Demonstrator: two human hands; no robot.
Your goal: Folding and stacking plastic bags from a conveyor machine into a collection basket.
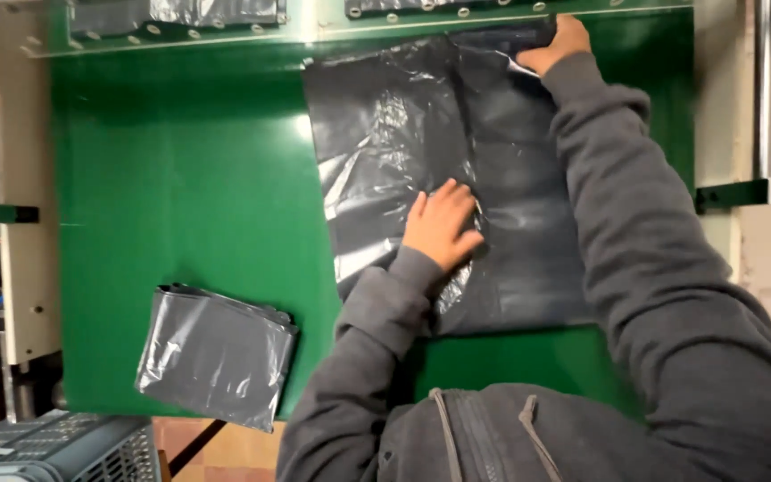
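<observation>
A large dark grey plastic bag [394, 134] lies spread flat on the green table [180, 170]. My left hand [441, 225] presses flat on the middle of the bag, fingers together. My right hand [559, 43] reaches to the bag's far right corner and grips its edge near the back of the table. Both arms wear grey hooded-jacket sleeves.
A folded stack of grey plastic bags [216, 355] sits at the table's near left edge, partly overhanging. More dark plastic [180, 12] hangs behind the riveted back rail. A dark plastic crate [55, 451] stands below at the lower left. A metal post [765, 89] rises at right.
</observation>
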